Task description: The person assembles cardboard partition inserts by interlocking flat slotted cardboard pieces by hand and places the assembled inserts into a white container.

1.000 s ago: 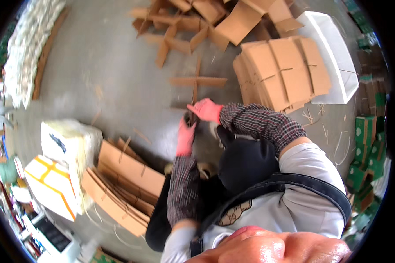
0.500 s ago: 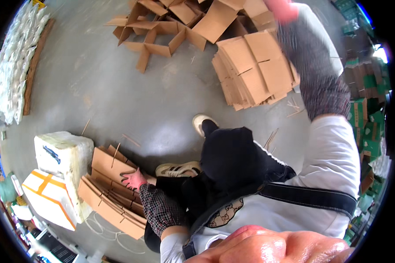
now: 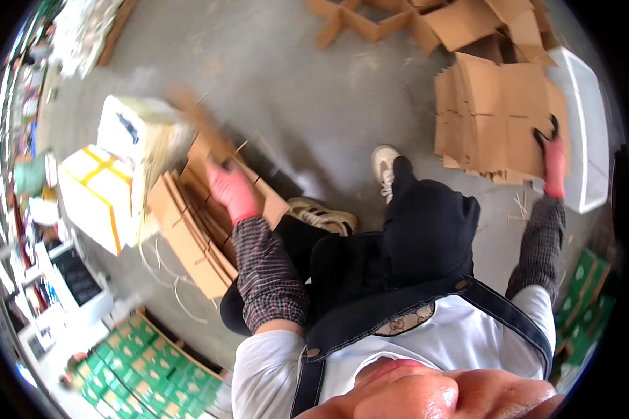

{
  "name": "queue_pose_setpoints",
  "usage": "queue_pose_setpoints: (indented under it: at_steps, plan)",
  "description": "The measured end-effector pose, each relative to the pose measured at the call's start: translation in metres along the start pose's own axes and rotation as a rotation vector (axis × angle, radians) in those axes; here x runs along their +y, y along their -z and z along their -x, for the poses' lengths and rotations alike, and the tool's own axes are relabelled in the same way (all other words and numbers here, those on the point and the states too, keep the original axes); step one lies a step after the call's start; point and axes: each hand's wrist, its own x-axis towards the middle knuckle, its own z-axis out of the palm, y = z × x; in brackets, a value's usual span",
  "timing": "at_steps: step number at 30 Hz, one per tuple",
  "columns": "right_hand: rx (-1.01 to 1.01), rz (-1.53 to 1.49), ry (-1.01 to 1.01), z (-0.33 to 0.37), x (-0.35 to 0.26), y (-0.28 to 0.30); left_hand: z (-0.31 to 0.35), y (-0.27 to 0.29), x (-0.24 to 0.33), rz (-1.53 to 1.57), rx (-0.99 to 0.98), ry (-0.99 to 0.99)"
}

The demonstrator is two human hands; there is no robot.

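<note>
My left hand [image 3: 232, 190], in a pink glove with dark fingertips, is closed on a cardboard strip [image 3: 201, 119] that is smeared by motion; its fingers are partly hidden. Below it stand slotted cardboard strips [image 3: 191, 234] in an upright bundle beside my leg. On the right, my right hand [image 3: 553, 157], gloved alike, rests with fingers apart against the right side of a tall stack of folded cardboard dividers [image 3: 500, 119]. Both forearms wear dark checked sleeve covers.
Opened cardboard dividers [image 3: 370, 24] lie on the floor at the far side. A white box [image 3: 583, 133] stands right of the stack. At left are a wrapped foam block [image 3: 136, 129] and a white box with orange tape [image 3: 98, 192]. White straps [image 3: 178, 286] lie looped on the floor.
My right hand has come down from the far right onto the divider stack. My left hand has lifted from the bundle's edge with a strip. The view has turned, shifting the scene.
</note>
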Motion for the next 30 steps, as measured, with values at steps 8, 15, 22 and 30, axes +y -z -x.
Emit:
queue_pose_setpoints:
  at_steps: [8,15,22,30]
  plan:
    - [-0.332,-0.121,0.257,0.049,-0.24,-0.116,0.08,-0.154,-0.025,-0.228,-0.583,-0.217]
    - [-0.468,0.345,0.89,0.066,-0.276,-0.259,0.085,-0.192,0.023,-0.22,-0.649,-0.216]
    - [-0.713,0.48,1.027,0.103,-0.31,-0.269,0.085,-0.193,0.011,-0.381,-0.81,-0.225]
    - [-0.413,0.44,1.151,0.056,-0.268,-0.319,0.085,-0.19,0.014,-0.178,-0.696,-0.272]
